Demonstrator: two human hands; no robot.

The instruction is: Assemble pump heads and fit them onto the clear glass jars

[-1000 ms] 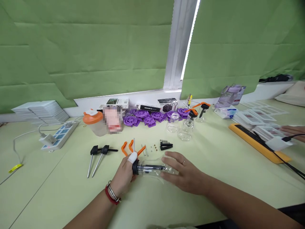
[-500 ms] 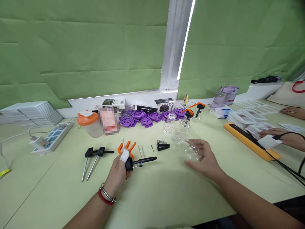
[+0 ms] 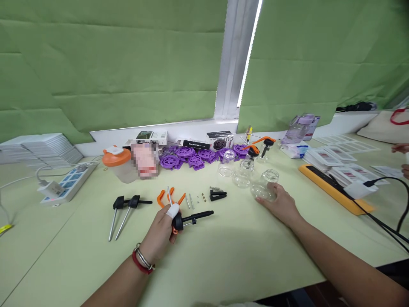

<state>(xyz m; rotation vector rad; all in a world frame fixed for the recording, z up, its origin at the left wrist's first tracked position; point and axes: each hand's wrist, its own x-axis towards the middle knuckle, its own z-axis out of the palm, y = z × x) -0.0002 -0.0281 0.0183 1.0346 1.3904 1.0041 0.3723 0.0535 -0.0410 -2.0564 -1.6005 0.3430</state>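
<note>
My left hand [image 3: 164, 226], a white wrap on its thumb, is closed around a black cap assembly [image 3: 179, 221]. A long black stem points right from it, a metal rod stands up, and a bit of orange shows beneath. My right hand [image 3: 281, 204] grips the lower right side of a clear glass jar [image 3: 270, 175] standing upright on the table. Beside that jar is another clear jar [image 3: 243, 177]. Orange handles [image 3: 169, 197], metal pins [image 3: 189, 201], tiny round parts [image 3: 203, 197], black pieces [image 3: 218, 196] and a spring [image 3: 216, 189] lie between my hands.
Two black parts with metal rods [image 3: 126, 209] lie at left, near a power strip [image 3: 68, 183]. Purple plastic parts [image 3: 194, 157], an orange-lidded cup [image 3: 116, 160] and boxes line the back. An orange-yellow bar [image 3: 332, 189] lies at right, near another person's hand [image 3: 404, 149].
My right hand has gone slightly right with the glass jar, which now stands upright beside the other jar. My left hand has shifted slightly right. The other person's hands have drawn back to the right.
</note>
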